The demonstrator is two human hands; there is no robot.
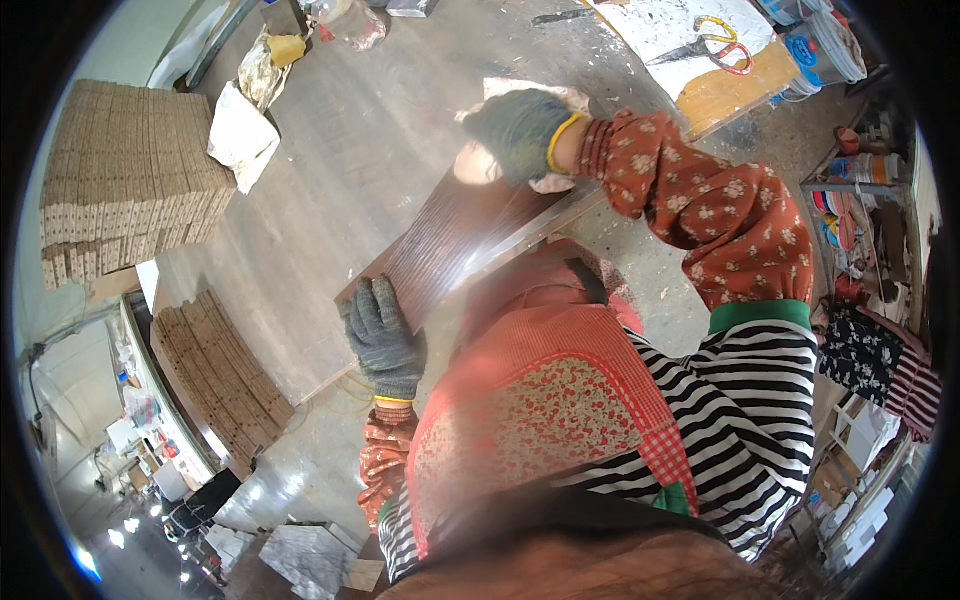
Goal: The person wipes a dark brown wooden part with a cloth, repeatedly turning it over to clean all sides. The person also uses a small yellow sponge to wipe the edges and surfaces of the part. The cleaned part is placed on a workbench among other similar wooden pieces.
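Note:
A dark brown, glossy board with lengthwise grooves (440, 250) lies slantwise along the table's near edge. My left hand (382, 335), in a grey knit glove, grips its near left end, the fingers over the top and the thumb out of sight. On the board's far right end my right hand (522, 132), gloved alike with a yellow cuff, is closed on a pale, crumpled cloth (478, 165). The cloth bulges out on both sides of the glove, and this hand is slightly blurred.
Stacked brown strips (135, 170) stand on the grey-brown table (290, 250) at the left, with another stack (222, 375) below. Crumpled white wrapping (243, 135) lies beside them. At the far right are scissors (705, 48) on a stained sheet and several buckets (825, 50).

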